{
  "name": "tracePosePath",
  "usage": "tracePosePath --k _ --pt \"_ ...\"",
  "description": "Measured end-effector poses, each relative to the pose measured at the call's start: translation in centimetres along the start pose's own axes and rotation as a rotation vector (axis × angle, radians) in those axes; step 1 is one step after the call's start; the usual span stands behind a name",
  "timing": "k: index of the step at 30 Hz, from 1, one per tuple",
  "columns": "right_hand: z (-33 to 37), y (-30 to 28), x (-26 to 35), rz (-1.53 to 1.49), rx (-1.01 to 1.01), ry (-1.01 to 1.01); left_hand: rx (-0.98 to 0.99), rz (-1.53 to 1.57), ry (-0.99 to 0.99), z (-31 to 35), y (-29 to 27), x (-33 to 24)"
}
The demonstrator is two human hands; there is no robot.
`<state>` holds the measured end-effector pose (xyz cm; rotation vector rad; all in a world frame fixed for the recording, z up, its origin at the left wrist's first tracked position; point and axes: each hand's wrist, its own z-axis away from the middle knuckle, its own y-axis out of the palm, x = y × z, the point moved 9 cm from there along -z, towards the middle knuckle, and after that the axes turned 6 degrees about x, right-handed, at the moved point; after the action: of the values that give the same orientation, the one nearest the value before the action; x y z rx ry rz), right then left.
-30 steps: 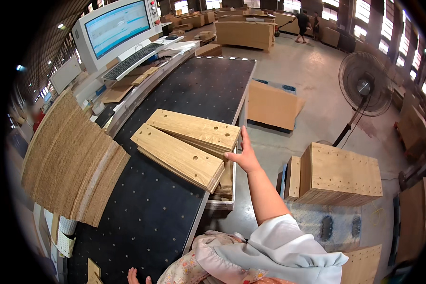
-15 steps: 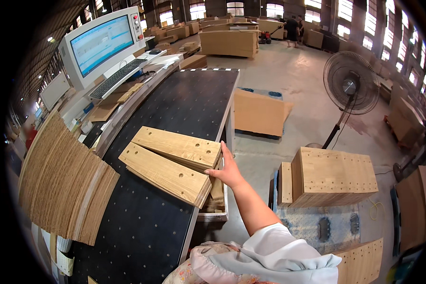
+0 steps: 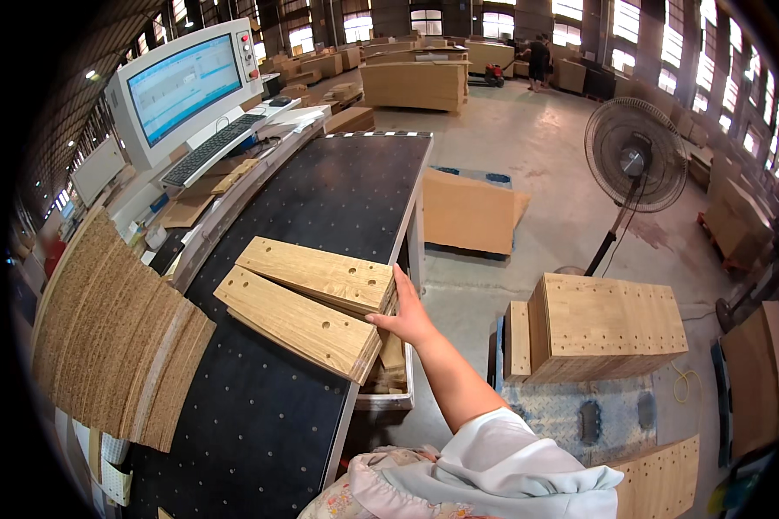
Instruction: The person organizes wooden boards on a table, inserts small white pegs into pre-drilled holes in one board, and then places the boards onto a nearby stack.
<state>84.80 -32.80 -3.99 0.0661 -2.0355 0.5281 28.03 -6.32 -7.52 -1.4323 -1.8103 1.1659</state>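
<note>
Two short stacks of narrow wood-grain boards lie on a black worktable [image 3: 260, 424], touching or close at one end and fanned apart at the other. The far stack [image 3: 316, 270] has round holes near its ends. My right hand [image 3: 411, 318] grips its right end, the thumb on the near edge and the fingers round the far edge. Just in front lies the near stack [image 3: 294, 324], with its right corner near my thumb. My left hand is out of view. Below the table's edge, under my hand, an open drawer or box [image 3: 388, 400] holds wood pieces.
Upright boards [image 3: 117, 337] are packed along the left. A monitor [image 3: 186, 91] and keyboard [image 3: 215, 149] stand beyond the table. On the right are drilled board stacks [image 3: 610, 320] on a blue pallet [image 3: 541, 415], and a standing fan [image 3: 636, 156]. A person [image 3: 538, 62] stands far off.
The view has shifted slightly. My right hand keeps its hold on the end of the far stack, and both stacks lie much as before.
</note>
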Motion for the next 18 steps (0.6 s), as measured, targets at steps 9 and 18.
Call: tracePosePath --k 9,18 --pt "0.1 -0.2 0.3 -0.011 0.066 -0.029 0.073 0.116 -0.442 -3.6 -2.8 -3.0" --pt "0.0 -0.4 0.2 -0.009 0.031 -0.035 0.033 0.076 -0.274 -3.2 -2.7 -3.7"
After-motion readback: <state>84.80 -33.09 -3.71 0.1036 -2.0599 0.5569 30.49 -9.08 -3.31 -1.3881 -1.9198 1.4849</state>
